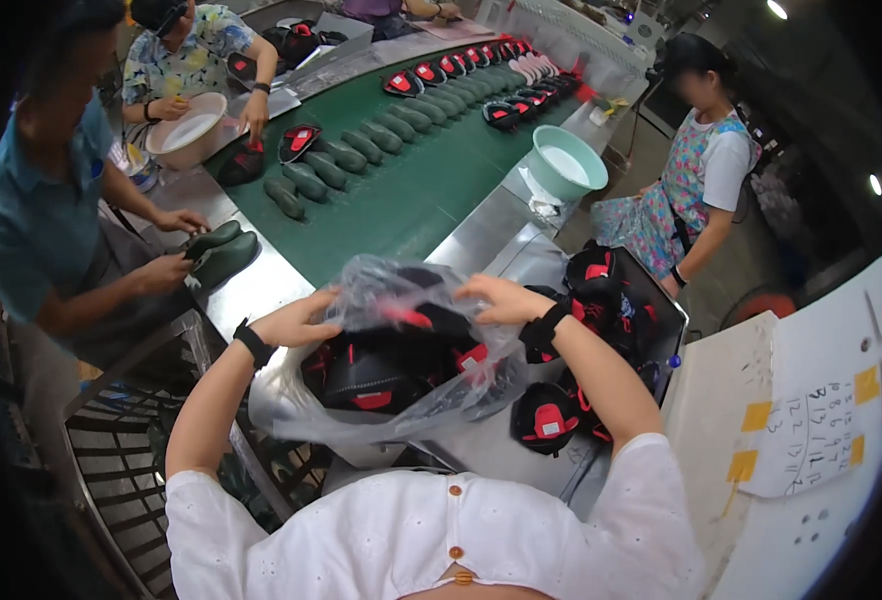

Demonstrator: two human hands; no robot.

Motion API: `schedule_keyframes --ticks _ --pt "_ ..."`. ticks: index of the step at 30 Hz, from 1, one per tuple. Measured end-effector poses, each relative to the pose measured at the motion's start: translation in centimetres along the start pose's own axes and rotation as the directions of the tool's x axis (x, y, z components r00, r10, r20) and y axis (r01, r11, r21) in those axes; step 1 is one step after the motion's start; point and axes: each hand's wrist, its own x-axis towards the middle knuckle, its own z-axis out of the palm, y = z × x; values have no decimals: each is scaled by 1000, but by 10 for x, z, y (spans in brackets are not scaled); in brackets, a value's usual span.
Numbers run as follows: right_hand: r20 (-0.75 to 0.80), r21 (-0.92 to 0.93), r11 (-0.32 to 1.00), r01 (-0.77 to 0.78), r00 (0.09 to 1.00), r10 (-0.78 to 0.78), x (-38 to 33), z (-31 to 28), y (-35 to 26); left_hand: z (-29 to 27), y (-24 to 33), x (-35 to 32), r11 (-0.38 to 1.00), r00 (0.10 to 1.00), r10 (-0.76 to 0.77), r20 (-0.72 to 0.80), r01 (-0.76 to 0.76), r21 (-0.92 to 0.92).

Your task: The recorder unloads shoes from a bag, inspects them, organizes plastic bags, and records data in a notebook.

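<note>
A clear plastic bag (296, 405) lies in front of me with its mouth spread. Inside are several black shoe uppers (381, 370) with red linings. My left hand (299, 318) grips the bag's left rim, thumb and fingers closed on the film. On the opposite side my right hand (504, 300) pinches the rim, its fingers bent over the plastic. Both wrists wear dark bands. More black and red shoe uppers (546, 420) are heaped on the metal table, close to my right forearm.
A green conveyor belt (401, 215) runs away from me, carrying rows of dark green shoe lasts (391, 125) and uppers. Basins, one pale green (566, 165), one pinkish (186, 130), stand beside it. Co-workers stand left, far left and right; one at left holds dark green shoe lasts (223, 255).
</note>
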Motion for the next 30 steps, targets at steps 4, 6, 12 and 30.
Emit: schedule_keyframes --ticks 4,6,12,30 --pt "403 524 819 -231 915 1 7 -22 9 -16 -34 -2 919 983 100 151 -32 -394" --pt "109 683 680 -266 958 266 13 -35 31 -24 -33 13 627 970 -170 173 242 -741" --pt "-224 -252 768 -589 808 546 74 27 127 -6 -117 53 950 970 -101 -223 160 267" --pt "-161 982 47 182 685 710 -105 160 32 37 -77 66 972 969 228 97 -231 28"
